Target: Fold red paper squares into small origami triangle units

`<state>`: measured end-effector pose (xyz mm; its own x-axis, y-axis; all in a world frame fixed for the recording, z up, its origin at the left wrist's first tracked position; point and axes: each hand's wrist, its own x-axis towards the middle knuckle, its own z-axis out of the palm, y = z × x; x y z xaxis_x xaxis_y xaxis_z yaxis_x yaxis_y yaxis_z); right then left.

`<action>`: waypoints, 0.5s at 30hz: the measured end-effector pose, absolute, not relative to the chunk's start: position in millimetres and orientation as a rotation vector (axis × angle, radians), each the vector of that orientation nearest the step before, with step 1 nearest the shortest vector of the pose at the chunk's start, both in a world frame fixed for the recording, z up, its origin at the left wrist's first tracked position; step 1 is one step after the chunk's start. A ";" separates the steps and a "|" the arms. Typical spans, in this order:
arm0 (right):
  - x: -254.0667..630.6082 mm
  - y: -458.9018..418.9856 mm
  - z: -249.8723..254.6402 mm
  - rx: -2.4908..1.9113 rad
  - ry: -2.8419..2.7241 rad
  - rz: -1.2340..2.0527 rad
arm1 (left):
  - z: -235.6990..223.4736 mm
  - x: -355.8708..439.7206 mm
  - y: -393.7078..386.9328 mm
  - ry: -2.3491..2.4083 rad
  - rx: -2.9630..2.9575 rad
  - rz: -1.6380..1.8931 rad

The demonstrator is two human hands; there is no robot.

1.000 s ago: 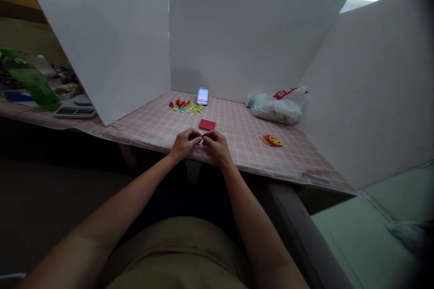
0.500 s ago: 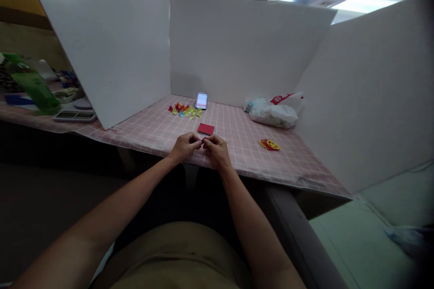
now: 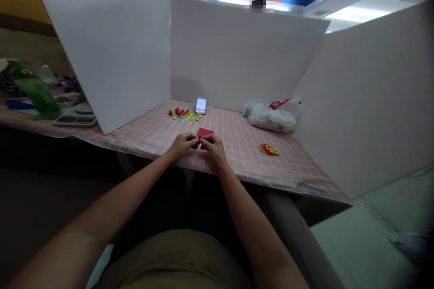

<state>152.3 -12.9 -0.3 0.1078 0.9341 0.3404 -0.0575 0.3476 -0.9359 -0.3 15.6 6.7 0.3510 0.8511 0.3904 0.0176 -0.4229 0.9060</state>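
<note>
My left hand point(image 3: 185, 143) and my right hand point(image 3: 213, 148) meet over the front part of the table, fingertips pinched together. Between them is a small dark red folded piece of paper point(image 3: 200, 138), mostly hidden by the fingers. Just beyond the hands lies a stack of red paper point(image 3: 205, 132), its near edge partly covered by them. Farther back sits a cluster of small folded paper figures point(image 3: 185, 114) in red, orange, yellow and blue.
A phone point(image 3: 201, 105) stands upright behind the figures. White plastic bags point(image 3: 273, 117) lie at the back right, with red and yellow cutouts point(image 3: 269, 149) nearer. White panels point(image 3: 237, 54) enclose the table point(image 3: 244, 162). Outside the left panel are a green bottle point(image 3: 35, 90) and a scale point(image 3: 76, 117).
Both hands have shifted slightly left, and the red paper between the fingertips shows less than before. The whole view has tilted up a little.
</note>
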 end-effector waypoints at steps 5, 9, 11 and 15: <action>158.0 -3.3 6.4 -0.976 -1.328 0.891 | 8.9 2.0 24.6 0.776 1.654 1.239; 155.8 -3.5 -3.8 -0.955 -1.281 0.919 | 1.4 11.3 25.3 0.782 1.595 1.260; 153.9 -4.1 -8.6 -0.945 -1.266 0.933 | -2.0 13.9 25.5 0.792 1.592 1.270; 153.2 -5.2 -9.9 -0.933 -1.266 0.960 | -5.5 12.4 27.7 0.823 1.618 1.303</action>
